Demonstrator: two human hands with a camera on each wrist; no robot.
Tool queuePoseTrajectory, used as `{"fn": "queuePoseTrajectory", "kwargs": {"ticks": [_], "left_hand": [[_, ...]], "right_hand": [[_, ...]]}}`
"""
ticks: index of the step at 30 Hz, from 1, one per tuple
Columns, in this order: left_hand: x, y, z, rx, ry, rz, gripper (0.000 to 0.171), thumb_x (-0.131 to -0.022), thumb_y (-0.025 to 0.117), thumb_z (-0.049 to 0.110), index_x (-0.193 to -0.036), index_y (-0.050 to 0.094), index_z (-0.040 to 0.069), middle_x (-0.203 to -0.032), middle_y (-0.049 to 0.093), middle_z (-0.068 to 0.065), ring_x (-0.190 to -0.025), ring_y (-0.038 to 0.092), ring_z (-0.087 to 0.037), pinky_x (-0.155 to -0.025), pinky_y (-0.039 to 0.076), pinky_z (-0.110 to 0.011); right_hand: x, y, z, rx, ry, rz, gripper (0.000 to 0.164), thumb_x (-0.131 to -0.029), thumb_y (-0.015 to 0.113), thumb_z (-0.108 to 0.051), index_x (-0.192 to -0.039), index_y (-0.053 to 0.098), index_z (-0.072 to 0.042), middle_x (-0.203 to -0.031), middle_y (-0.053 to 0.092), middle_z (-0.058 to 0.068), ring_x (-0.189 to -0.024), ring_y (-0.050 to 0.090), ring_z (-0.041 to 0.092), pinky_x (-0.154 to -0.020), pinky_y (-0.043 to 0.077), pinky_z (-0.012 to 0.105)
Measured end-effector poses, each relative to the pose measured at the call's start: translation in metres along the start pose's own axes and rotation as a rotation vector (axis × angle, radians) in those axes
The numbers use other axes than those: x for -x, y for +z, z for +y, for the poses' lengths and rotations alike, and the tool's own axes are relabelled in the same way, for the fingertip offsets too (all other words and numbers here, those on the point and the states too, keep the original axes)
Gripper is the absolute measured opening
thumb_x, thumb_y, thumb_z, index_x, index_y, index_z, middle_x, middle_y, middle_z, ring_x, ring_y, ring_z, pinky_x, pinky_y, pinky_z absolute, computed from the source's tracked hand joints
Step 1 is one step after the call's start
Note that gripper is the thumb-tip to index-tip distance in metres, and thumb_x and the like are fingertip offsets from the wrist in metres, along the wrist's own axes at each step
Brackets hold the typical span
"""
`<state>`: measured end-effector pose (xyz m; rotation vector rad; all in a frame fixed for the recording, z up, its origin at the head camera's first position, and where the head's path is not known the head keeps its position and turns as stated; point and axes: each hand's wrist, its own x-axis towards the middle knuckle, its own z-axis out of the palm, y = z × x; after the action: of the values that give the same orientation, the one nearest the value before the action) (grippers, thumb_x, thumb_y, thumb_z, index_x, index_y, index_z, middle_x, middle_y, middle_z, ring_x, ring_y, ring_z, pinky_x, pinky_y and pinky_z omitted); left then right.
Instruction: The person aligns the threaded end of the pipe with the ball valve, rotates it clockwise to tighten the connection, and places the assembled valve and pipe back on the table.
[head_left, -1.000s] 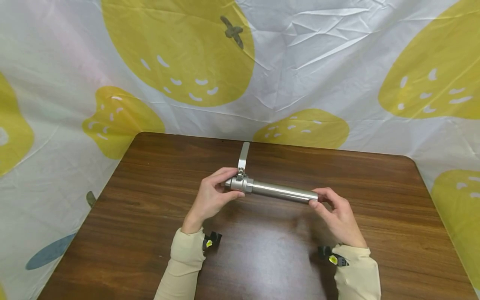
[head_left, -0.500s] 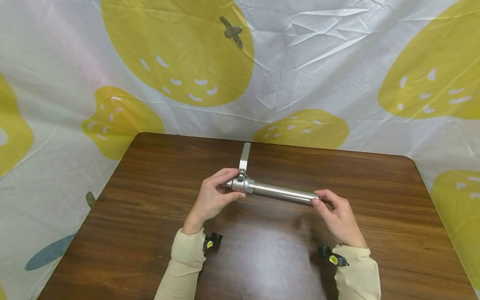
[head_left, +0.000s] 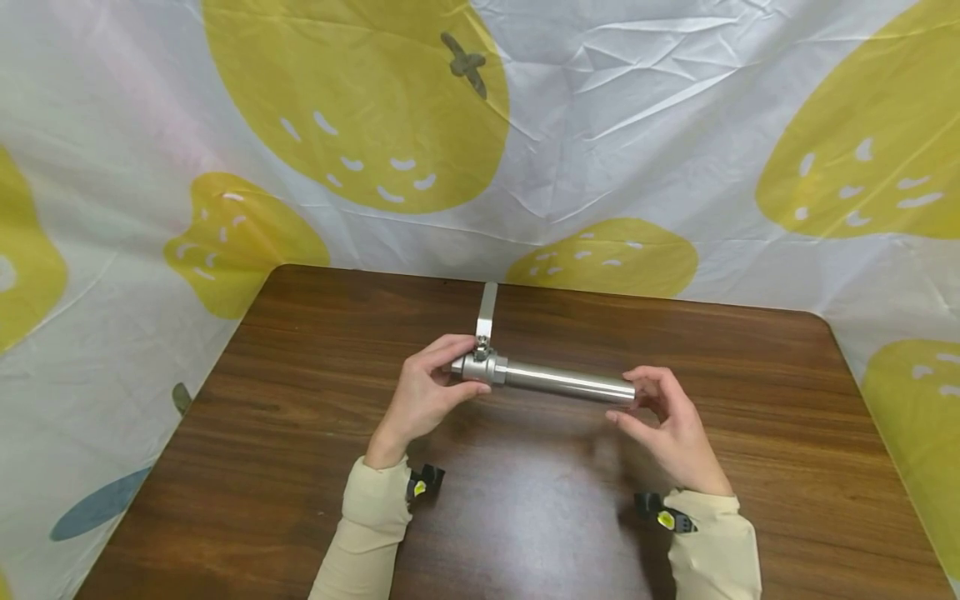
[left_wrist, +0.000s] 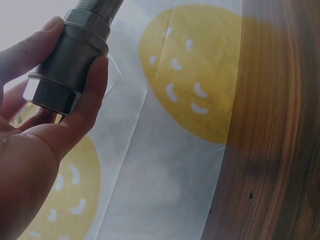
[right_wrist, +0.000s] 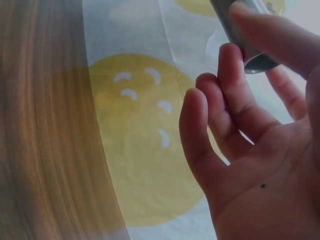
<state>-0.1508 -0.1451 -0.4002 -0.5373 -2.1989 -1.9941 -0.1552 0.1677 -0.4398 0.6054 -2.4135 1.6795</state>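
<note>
My left hand (head_left: 423,396) grips the body of a steel ball valve (head_left: 480,367), thumb on the near side and fingers on the far side. The valve's flat lever handle (head_left: 487,312) points away towards the back of the table. A shiny straight metal pipe (head_left: 566,381) extends from the valve's right side, held above the tabletop. Around the pipe's free end, my right hand (head_left: 671,433) is spread, thumb slightly off its near side and fingertips beside the far side. The right wrist view shows the pipe's hollow end (right_wrist: 260,64) between thumb and fingers.
Beneath the hands is a dark brown wood-grain table (head_left: 300,467). A white cloth (head_left: 600,108) with large yellow fruit prints hangs behind it and at both sides. Small black cameras sit on both wrists.
The right thumb has come off the pipe's end and the right fingers have spread and shifted up slightly. The left hand keeps its hold; the valve and pipe have barely moved.
</note>
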Motion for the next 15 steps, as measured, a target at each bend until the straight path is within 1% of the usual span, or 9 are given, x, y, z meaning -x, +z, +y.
{"fn": "queuePoseTrajectory", "kwargs": {"ticks": [2,5,8,10,12,15], "left_hand": [[0.0,0.0,0.0,0.001,-0.001,0.002,0.052,-0.065,0.073,-0.009,-0.114,0.055,-0.009,-0.116,0.054,-0.018,-0.096,0.053,-0.013,-0.081,0.049,-0.022],[0.0,0.0,0.001,0.001,-0.001,0.003,0.052,-0.064,0.073,-0.01,-0.113,0.055,-0.009,-0.115,0.054,-0.018,-0.096,0.053,-0.013,-0.081,0.049,-0.021],[0.0,-0.001,0.001,0.006,0.004,0.003,0.052,-0.064,0.073,-0.011,-0.114,0.055,-0.01,-0.115,0.054,-0.019,-0.095,0.053,-0.012,-0.081,0.049,-0.021],[0.0,-0.001,0.0,0.013,0.012,0.002,0.052,-0.065,0.073,-0.01,-0.114,0.055,-0.01,-0.115,0.054,-0.019,-0.096,0.053,-0.013,-0.081,0.049,-0.021],[0.0,-0.001,-0.003,0.021,0.02,0.001,0.053,-0.065,0.073,-0.009,-0.114,0.055,-0.009,-0.115,0.054,-0.019,-0.096,0.053,-0.014,-0.082,0.049,-0.022],[-0.001,-0.002,-0.012,0.021,0.031,0.0,0.053,-0.065,0.074,-0.006,-0.115,0.056,-0.006,-0.116,0.054,-0.016,-0.097,0.053,-0.014,-0.082,0.049,-0.022]], "right_hand": [[0.0,0.0,0.0,0.008,-0.014,-0.001,0.05,-0.069,0.072,0.006,-0.112,0.048,0.0,-0.082,0.061,0.002,-0.077,0.054,0.013,-0.073,0.047,0.02],[0.001,0.0,0.001,0.034,-0.058,0.01,0.048,-0.069,0.071,0.009,-0.111,0.049,0.002,-0.081,0.061,0.0,-0.077,0.052,0.01,-0.07,0.047,0.019],[0.001,0.0,0.001,0.049,-0.085,0.024,0.048,-0.067,0.071,0.01,-0.11,0.051,0.003,-0.078,0.059,-0.001,-0.076,0.05,0.01,-0.068,0.046,0.02],[0.001,-0.001,0.002,0.053,-0.082,0.029,0.048,-0.067,0.072,0.008,-0.11,0.052,0.003,-0.078,0.059,-0.001,-0.076,0.05,0.01,-0.069,0.046,0.02],[0.001,-0.001,0.001,0.056,-0.059,0.03,0.047,-0.068,0.073,0.006,-0.11,0.053,0.001,-0.078,0.059,-0.001,-0.076,0.051,0.009,-0.069,0.046,0.021],[0.001,-0.001,0.001,0.068,-0.031,0.029,0.047,-0.069,0.073,0.003,-0.111,0.054,-0.004,-0.079,0.059,-0.002,-0.076,0.052,0.008,-0.071,0.046,0.021]]}}
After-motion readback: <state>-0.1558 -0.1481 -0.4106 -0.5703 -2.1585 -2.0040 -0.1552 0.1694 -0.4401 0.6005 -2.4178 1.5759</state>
